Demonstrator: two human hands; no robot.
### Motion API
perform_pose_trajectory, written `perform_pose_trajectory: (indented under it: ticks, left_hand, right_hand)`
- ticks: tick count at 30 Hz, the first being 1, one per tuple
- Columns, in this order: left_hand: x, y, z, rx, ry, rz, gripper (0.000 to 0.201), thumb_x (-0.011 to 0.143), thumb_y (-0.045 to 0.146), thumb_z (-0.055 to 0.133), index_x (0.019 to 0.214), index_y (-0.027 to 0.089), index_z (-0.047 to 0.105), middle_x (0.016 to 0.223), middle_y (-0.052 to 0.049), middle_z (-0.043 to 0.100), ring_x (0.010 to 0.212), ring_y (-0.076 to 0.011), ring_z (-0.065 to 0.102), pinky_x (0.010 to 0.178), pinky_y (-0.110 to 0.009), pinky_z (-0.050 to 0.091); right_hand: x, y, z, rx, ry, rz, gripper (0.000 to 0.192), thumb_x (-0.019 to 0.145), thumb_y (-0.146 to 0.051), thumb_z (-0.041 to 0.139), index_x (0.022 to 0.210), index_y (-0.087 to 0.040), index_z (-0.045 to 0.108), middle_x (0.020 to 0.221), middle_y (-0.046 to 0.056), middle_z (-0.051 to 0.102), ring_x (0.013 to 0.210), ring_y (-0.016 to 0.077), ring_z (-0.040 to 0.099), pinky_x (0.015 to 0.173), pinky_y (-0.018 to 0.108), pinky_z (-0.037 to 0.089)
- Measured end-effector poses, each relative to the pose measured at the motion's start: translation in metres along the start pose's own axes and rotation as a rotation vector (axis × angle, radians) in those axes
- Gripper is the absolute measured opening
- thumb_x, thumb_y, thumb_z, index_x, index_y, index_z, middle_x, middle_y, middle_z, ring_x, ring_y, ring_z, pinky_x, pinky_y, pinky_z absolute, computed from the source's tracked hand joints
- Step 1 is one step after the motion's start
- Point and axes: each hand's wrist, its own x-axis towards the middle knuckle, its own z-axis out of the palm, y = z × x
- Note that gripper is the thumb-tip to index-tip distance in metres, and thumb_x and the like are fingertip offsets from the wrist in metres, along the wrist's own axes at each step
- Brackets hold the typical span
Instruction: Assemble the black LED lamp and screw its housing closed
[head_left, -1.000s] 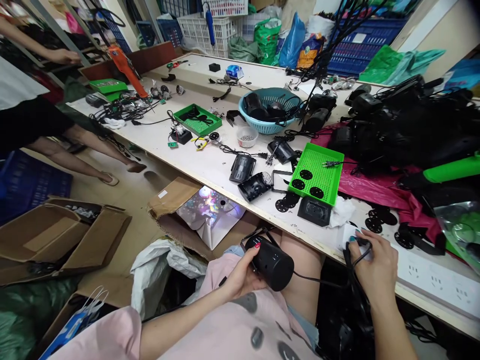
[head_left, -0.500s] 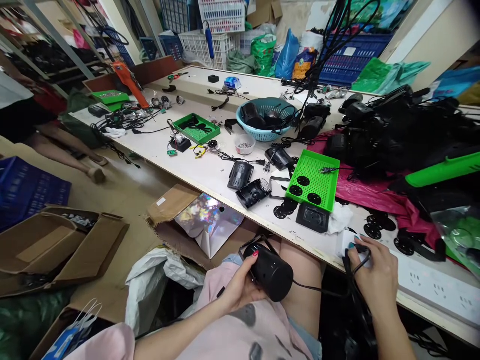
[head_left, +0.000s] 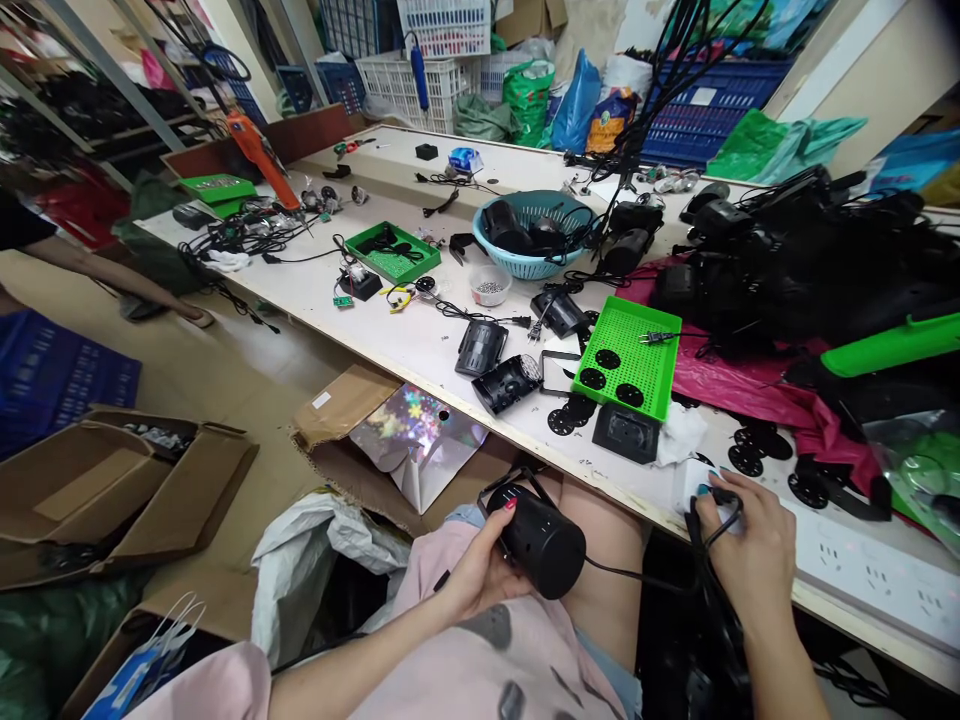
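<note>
Long white bench [head_left: 390, 330], matte and scuffed, crowded with small parts, running away toward stacked crates [head_left: 442, 40] and plastic bags along the back wall. Heap of black housings and cords [head_left: 810, 260] on a magenta sheet [head_left: 735, 385] at the right. Open cardboard boxes [head_left: 112, 490] on the tan floor at the left, 1 box [head_left: 352, 420] under the bench edge holding a shiny holographic sheet [head_left: 416, 440]. Round teal basket [head_left: 536, 235] with slotted walls, holding dark parts. Flat green perforated tray [head_left: 630, 350], rectangular, carrying 3 black discs and a plug. White power strip [head_left: 855, 565] along the near edge. Black lamp [head_left: 541, 542], a short smooth matte cylinder, lying tilted on the lap just below the bench edge, thin black cord [head_left: 637, 576] running off its end to the right. Left hand [head_left: 476, 570] wrapped around the lamp's near end, fingers curled on it, thumb with a red nail on top. Right hand [head_left: 750, 550] at the bench edge on the strip's left end, fingers closed on a black plug [head_left: 724, 497], cord looped under the palm. Small clear cup [head_left: 490, 287] of tiny metal bits beside the basket.
</note>
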Motion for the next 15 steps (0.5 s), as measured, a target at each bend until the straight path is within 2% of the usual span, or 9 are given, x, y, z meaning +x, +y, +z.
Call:
perform_pose_trajectory:
  ticks: [7,13,15]
  left_hand:
    - [-0.007,0.004,0.007,-0.013,0.000,-0.014,0.034,0.101,0.042,0.045,0.103,0.016,0.068,0.086,-0.006,0.077,0.106,-0.0270,0.071,0.094,-0.038,0.054]
    - [-0.003,0.005,0.005,-0.045,0.034,-0.020,0.037,0.100,0.039,0.047,0.113,0.010,0.066,0.090,-0.011,0.077,0.105,-0.0286,0.071,0.095,-0.040,0.055]
    - [-0.002,0.005,0.005,-0.066,0.033,-0.011,0.034,0.098,0.037,0.052,0.116,0.010,0.064,0.097,-0.013,0.077,0.108,-0.0283,0.070,0.096,-0.039,0.055]
  right_hand:
    - [0.001,0.003,0.001,0.001,0.024,-0.047,0.042,0.090,-0.046,0.051,0.100,-0.011,0.071,0.111,0.018,0.068,0.106,0.0349,0.063,0.100,0.052,0.044]
    - [-0.002,0.003,0.001,0.030,0.013,-0.027,0.038,0.088,-0.045,0.053,0.100,-0.013,0.070,0.111,0.017,0.068,0.107,0.0351,0.062,0.099,0.054,0.044]
    - [-0.002,0.004,-0.007,0.100,-0.087,0.008,0.037,0.085,-0.045,0.055,0.103,-0.016,0.070,0.116,0.015,0.067,0.112,0.0361,0.060,0.102,0.057,0.042]
